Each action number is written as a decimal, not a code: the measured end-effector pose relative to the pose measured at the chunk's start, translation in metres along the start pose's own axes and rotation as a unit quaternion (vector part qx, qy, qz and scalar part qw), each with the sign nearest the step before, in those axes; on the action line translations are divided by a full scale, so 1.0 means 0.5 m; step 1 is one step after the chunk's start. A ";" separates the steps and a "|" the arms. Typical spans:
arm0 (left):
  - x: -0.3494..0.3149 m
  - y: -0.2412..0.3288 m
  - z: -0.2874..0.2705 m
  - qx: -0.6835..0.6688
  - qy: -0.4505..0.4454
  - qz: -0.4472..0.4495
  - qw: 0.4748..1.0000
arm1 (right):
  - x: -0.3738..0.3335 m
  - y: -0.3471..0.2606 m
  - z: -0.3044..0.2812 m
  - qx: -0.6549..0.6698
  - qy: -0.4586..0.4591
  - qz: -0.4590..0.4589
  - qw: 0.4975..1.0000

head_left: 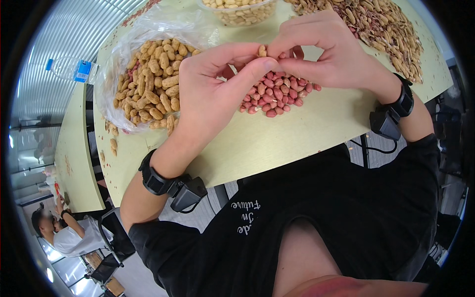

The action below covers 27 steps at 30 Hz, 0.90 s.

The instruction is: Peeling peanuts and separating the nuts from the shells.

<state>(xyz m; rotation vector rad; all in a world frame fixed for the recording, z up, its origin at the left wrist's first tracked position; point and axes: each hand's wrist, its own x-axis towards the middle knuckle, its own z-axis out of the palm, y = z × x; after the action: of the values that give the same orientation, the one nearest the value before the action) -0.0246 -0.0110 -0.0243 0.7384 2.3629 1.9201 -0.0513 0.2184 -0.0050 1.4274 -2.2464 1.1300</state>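
Above a pile of red-skinned peanut kernels [277, 94], my two hands meet with fingertips pinched together. My left hand [210, 86] grips a peanut in its shell [262, 51] between thumb and fingers. From the other side my right hand [324, 49] closes its thumb and fingers on the same spot, where the fingers partly hide the peanut. Left of my left hand, unshelled peanuts [151, 79] lie heaped in a clear plastic bag [106, 94]. A wide heap of empty peanut shells [381, 29] spreads beyond my right hand.
A clear plastic tub [242, 20] of pale peeled peanuts stands at the far edge of the table [277, 141]. A clear bottle with a blue cap [69, 69] is at the far left. Past it, a person in white [74, 237] sits by another table [74, 163].
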 end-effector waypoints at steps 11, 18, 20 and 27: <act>0.000 -0.003 0.014 -0.055 0.023 0.008 0.998 | -0.003 0.008 -0.010 0.053 0.012 -0.008 0.999; 0.004 0.000 0.005 -0.009 0.039 0.010 0.999 | -0.005 0.005 0.008 0.017 -0.002 0.064 0.998; 0.002 0.003 -0.002 0.009 0.034 -0.012 0.999 | -0.003 0.001 -0.003 0.052 -0.010 0.089 0.995; -0.011 -0.004 -0.001 0.000 0.059 0.023 0.998 | 0.001 0.008 -0.003 -0.037 -0.018 -0.013 0.999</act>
<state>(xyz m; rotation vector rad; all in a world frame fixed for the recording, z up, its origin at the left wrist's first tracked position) -0.0207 -0.0135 -0.0277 0.7047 2.4336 2.0356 -0.0551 0.2198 -0.0057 1.4532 -2.2619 1.0095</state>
